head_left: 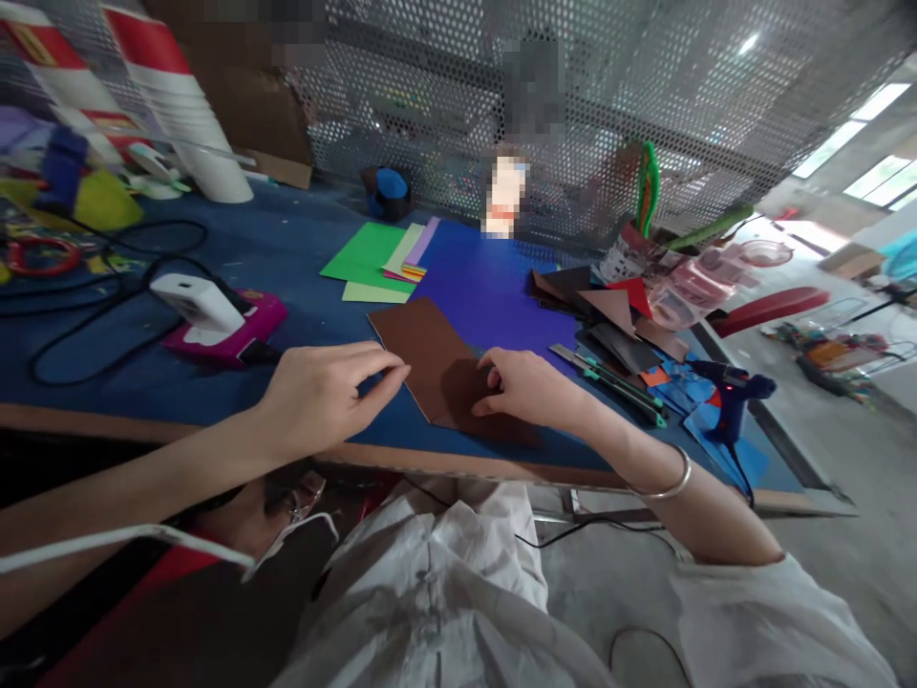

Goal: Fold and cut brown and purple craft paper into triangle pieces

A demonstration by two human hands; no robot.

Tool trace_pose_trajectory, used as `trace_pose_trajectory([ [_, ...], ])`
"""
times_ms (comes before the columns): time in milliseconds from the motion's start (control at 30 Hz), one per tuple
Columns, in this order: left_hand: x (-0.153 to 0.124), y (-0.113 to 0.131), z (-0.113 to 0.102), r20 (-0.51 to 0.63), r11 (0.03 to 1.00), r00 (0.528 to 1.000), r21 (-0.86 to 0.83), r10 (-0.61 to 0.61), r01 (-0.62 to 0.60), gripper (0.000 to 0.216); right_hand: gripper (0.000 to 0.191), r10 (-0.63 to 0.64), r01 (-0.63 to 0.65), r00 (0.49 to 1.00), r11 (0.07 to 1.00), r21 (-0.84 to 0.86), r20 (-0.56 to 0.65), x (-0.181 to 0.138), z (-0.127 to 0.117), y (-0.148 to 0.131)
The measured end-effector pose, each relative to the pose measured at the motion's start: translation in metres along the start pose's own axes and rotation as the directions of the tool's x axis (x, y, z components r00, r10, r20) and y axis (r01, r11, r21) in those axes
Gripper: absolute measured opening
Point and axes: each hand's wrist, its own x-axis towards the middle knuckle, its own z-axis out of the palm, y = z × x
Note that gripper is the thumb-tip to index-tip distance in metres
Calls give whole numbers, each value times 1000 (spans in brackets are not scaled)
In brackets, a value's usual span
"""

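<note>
Here, a smooth, angular brown paper sheet (pixel 426 344) lies on the counter (pixel 272 215) beneath the right hand (pixel 526 385), its curled fingers narrowly parted from the thumb, and beside the left hand (pixel 315 390), fingertips pinched close, any grip unclear, with flat blue paper (pixel 487 287) beyond both hands.

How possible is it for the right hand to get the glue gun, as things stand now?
Probably yes: the glue gun lies to the right of the right hand, nothing visible covers it, and mostly flat-looking scraps lie between them.
</note>
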Motion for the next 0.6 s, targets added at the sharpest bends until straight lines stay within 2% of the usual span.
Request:
trace_pose_trajectory([
  [67,1,-2,0,89,964,980,-184,-178,192,33,37,-45,45,999,999,-12,-3,1,1,0],
  [167,9,-13,-2,235,755,902,-494,-362,432,51,45,-98,97,994,995,-29,-46,2,2,1],
  [233,20,-25,-2,261,654,858,-561,-442,508,61,55,-106,106,993,994,-19,-47,5,2,1],
  [267,27,-33,-2,227,663,845,-534,-485,524,63,58,-110,110,993,994,-10,-37,6,1,0],
  [333,44,-48,-2,140,764,837,-350,-529,542,65,62,-117,117,993,993,13,-14,10,-2,0],
  [400,59,-61,1,148,811,843,-229,-517,538,67,64,-139,140,990,989,42,-4,14,-4,2],
  [433,66,-66,3,168,854,856,-109,-489,509,68,64,-161,161,987,985,60,-3,16,-4,4],
  [533,83,-73,11,181,893,878,-5,-442,450,57,62,-237,237,971,964,122,-17,19,-1,11],
  [600,92,-75,17,188,895,881,-15,-435,445,42,63,-257,261,965,953,152,-46,19,3,16],
])
